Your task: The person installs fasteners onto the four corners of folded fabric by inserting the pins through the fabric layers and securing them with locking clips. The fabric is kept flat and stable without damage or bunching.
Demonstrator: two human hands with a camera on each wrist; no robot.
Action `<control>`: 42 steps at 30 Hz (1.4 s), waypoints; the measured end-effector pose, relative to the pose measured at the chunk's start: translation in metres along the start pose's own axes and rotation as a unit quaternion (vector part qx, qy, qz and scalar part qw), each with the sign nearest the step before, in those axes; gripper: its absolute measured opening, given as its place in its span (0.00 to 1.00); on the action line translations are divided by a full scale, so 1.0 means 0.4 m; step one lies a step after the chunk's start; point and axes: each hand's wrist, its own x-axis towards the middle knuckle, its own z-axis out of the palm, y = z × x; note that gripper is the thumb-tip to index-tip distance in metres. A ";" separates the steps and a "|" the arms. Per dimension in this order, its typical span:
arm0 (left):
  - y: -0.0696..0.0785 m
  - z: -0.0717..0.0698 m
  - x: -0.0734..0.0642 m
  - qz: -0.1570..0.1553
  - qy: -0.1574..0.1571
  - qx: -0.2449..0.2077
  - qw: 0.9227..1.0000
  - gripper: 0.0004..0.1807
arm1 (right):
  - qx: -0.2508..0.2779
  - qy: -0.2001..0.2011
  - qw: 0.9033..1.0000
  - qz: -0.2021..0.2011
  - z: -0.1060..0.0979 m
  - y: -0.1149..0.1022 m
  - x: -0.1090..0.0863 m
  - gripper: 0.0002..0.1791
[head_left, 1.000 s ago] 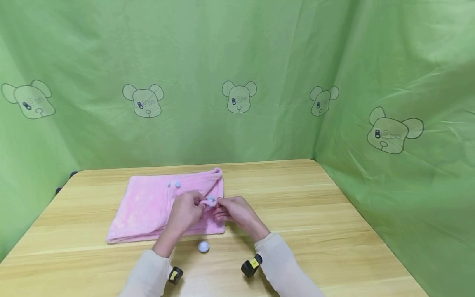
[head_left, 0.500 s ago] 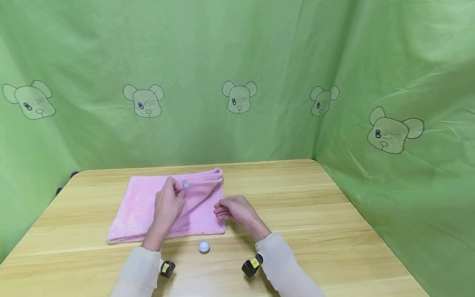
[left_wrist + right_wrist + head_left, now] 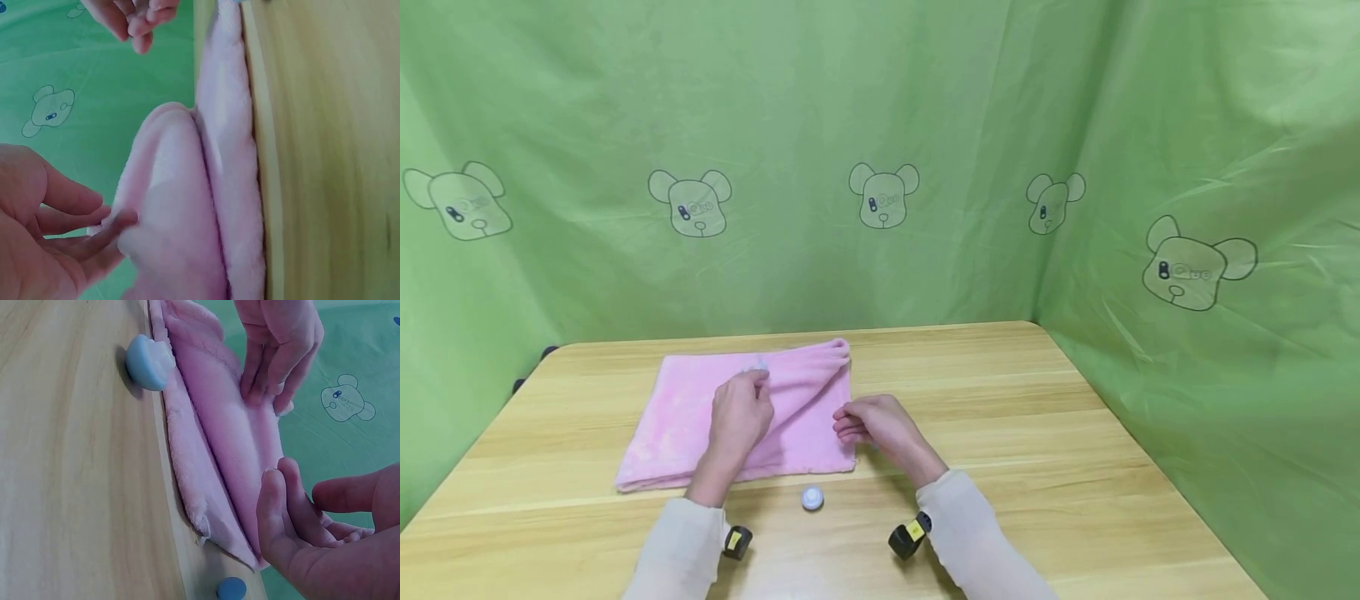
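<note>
A folded pink fleece cloth lies on the table, its upper layer drawn back in a slanting fold. My left hand is over the cloth's middle. In the left wrist view the left hand's fingers reach along the fold, fairly straight and partly blurred. Just beyond them sit small pale blue pieces, partly hidden. Off the cloth's right edge, my right hand hovers with loosely bent fingers and holds nothing. A blue disc lies on the table below it, mostly hidden from the head view.
Near the cloth's front edge a small round piece, blue with a white middle, sits on the wooden table. Green curtains with bear-head drawings hang behind the table and at both sides.
My left hand has left the right hand's side and moved left and back over the cloth, and the upper layer now lies folded back. My right hand stays in place, its pinch released.
</note>
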 end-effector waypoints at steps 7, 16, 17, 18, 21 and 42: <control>-0.019 -0.008 -0.002 -0.003 -0.039 0.040 0.998 0.22 | -0.001 -0.001 1.000 0.001 0.000 -0.003 -0.001 0.15; -0.020 -0.008 -0.002 -0.023 -0.041 0.032 0.998 0.23 | 0.002 0.004 1.000 0.002 -0.003 -0.004 -0.002 0.15; -0.020 -0.007 -0.001 -0.023 -0.045 0.027 0.998 0.22 | 0.002 0.004 1.000 0.002 -0.003 -0.004 -0.003 0.15; -0.020 -0.006 -0.001 -0.023 -0.049 0.024 0.998 0.21 | 0.002 0.004 1.000 0.002 -0.003 -0.003 -0.002 0.15; -0.013 -0.005 0.001 -0.035 -0.070 0.004 0.997 0.18 | 0.003 0.003 1.000 0.001 -0.004 -0.002 -0.002 0.15; 0.073 0.048 -0.066 0.036 -0.241 0.059 0.968 0.11 | -0.008 0.006 1.000 0.003 -0.009 0.000 0.004 0.15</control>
